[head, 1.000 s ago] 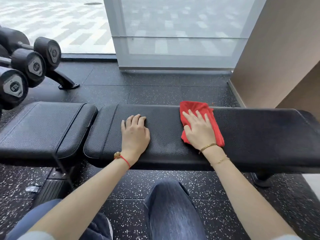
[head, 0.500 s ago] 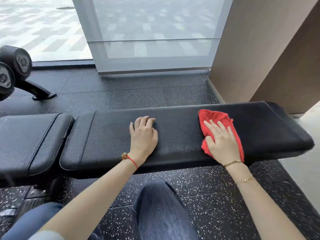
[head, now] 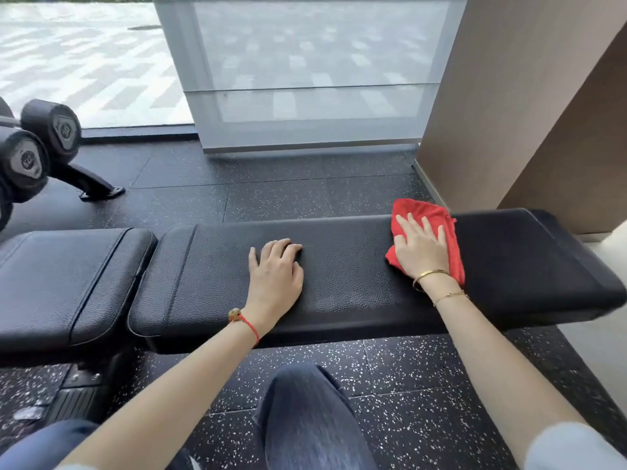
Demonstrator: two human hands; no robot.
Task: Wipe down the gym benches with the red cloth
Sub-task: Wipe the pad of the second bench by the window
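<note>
Near the bench (head: 339, 286) end, right hand (head: 420, 249) presses flat on cloth (head: 424, 212), left hand (head: 274, 276) lies flat, empty; overshooting could drop cloth off the edge.

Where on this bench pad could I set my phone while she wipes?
Bare pad lies between the left hand and the red cloth, and right of the cloth to the pad's end. The right hand covers the cloth.

Two bench pads (head: 339, 283), one red cloth (head: 427, 215), two hands (head: 274, 276), and three dumbbell heads (head: 54, 128) are visible.
</note>
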